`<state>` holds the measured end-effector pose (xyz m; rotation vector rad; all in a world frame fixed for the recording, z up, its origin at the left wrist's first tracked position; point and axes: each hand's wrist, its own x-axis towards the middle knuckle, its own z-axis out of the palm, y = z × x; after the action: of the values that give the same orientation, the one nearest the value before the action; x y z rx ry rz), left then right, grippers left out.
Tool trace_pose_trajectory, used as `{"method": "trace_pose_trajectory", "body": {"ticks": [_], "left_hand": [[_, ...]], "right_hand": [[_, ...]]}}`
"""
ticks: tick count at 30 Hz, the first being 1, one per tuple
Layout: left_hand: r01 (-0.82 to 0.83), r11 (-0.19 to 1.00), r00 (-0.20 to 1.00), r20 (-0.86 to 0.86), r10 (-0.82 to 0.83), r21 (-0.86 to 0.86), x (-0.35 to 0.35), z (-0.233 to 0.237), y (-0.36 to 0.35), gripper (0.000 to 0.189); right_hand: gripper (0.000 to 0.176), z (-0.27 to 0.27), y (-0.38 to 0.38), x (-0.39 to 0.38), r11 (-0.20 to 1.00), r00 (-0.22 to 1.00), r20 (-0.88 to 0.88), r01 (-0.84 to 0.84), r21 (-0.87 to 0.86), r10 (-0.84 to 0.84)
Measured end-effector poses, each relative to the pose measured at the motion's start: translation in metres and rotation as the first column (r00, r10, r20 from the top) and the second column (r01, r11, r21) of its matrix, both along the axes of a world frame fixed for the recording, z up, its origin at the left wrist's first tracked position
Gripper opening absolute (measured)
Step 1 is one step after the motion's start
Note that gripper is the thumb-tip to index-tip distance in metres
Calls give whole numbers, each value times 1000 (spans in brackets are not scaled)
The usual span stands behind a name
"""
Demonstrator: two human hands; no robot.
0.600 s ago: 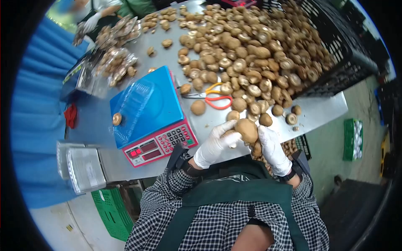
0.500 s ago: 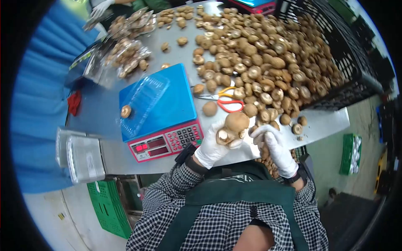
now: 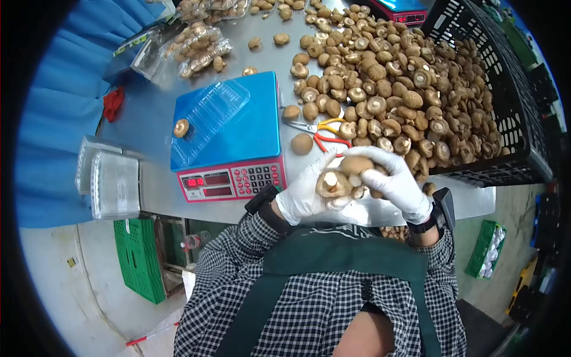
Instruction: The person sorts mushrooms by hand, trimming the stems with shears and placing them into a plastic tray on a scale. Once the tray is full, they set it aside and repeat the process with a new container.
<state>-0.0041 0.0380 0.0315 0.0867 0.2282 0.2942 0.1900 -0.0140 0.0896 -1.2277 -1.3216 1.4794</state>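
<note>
My left hand (image 3: 304, 193), in a white glove, is wrapped round several brown mushrooms; one mushroom (image 3: 334, 184) shows its pale stem upward. My right hand (image 3: 399, 183), also gloved, grips a mushroom (image 3: 355, 165) against that bunch, so the two hands meet above the table's front edge. The fingers hide part of what they hold. To the left is a digital scale (image 3: 229, 128) with a blue top. A clear plastic tray (image 3: 217, 113) lies on it, with a single mushroom (image 3: 181, 128) at its left end. Scissors (image 3: 321, 132) with yellow and red handles lie beyond my hands.
A large heap of mushrooms (image 3: 410, 98) spills from a tipped black crate (image 3: 505, 89) at right. Packed mushroom trays (image 3: 196, 47) stand at back left. Stacked clear trays (image 3: 116, 184) sit at the left edge. A second scale (image 3: 404, 12) is at the back.
My right hand has moved left and up to join my left hand, and now grips a mushroom there. The camera view has shifted slightly. The mushroom on the tray stays put.
</note>
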Motion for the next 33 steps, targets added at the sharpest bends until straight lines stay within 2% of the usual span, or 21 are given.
{"method": "trace_pose_trajectory", "body": {"ticks": [1,3,5,6,7,9,10,11,13,15,16,17,18,19,21,24,26,28,29,32,33], "left_hand": [[57,998,977,205,-61,23,4,-10,3,71],[38,992,955,296,-1,-120,12,-15,3,64],[-71,991,968,234,97,-114,16,-6,-1,62],[-153,983,969,179,169,-101,18,-2,-2,61],[-171,980,967,172,186,-100,19,0,-4,61],[-261,960,963,48,267,-105,20,7,-7,63],[-334,934,940,-117,320,-128,25,23,-9,64],[-349,929,934,-126,334,-123,24,19,-11,64],[-313,946,948,32,316,-85,20,17,-14,63],[-336,941,941,-54,334,-44,17,16,-19,58],[-332,940,938,-80,338,78,13,12,-21,56],[-305,932,939,-105,329,195,12,9,-23,55],[-253,919,923,-209,323,303,14,8,-26,52],[-222,930,935,-209,288,292,18,1,-25,52],[-171,969,985,45,165,176,19,-19,-23,52],[-136,985,990,46,132,104,33,-20,-23,50],[-70,998,995,71,70,1,39,-16,-18,49],[-38,999,994,99,40,-20,40,-15,-16,52],[-27,999,992,120,32,-43,39,-15,-16,54],[63,998,984,165,-62,1,31,-23,-13,62],[60,998,984,167,-60,2,28,-20,-14,62]], "right_hand": [[41,-2,-3,6,998,995,-79,66,-13,-67],[45,-12,-9,27,974,959,-171,223,-36,-226],[47,-38,-14,53,958,874,-393,260,-120,-286],[47,-40,-17,55,943,845,-419,303,-137,-333],[46,-49,-19,62,956,809,-508,248,-159,-295],[46,-57,-18,66,952,798,-523,211,-223,-299],[46,-58,-16,64,953,801,-523,196,-232,-292],[46,-55,-15,61,954,804,-524,175,-243,-281],[50,-53,-10,55,966,841,-488,141,-216,-232],[52,-49,-6,57,979,855,-490,89,-184,-169],[54,-49,-5,60,987,867,-481,61,-151,-128],[56,-51,-7,65,985,883,-442,109,-134,-158],[56,-48,-10,71,978,877,-435,162,-130,-203],[56,-44,-14,77,967,869,-425,218,-128,-253],[55,-46,-27,93,950,828,-465,281,-138,-313],[56,-41,-48,93,928,795,-483,351,-129,-367],[53,-40,-66,87,913,825,-394,384,-136,-405],[49,-41,-77,72,878,807,-346,443,-179,-478],[46,-39,-80,67,895,832,-329,412,-171,-446],[41,-33,-90,45,892,823,-345,405,-203,-452],[44,-30,-89,32,867,824,-271,483,-125,-498]]}}
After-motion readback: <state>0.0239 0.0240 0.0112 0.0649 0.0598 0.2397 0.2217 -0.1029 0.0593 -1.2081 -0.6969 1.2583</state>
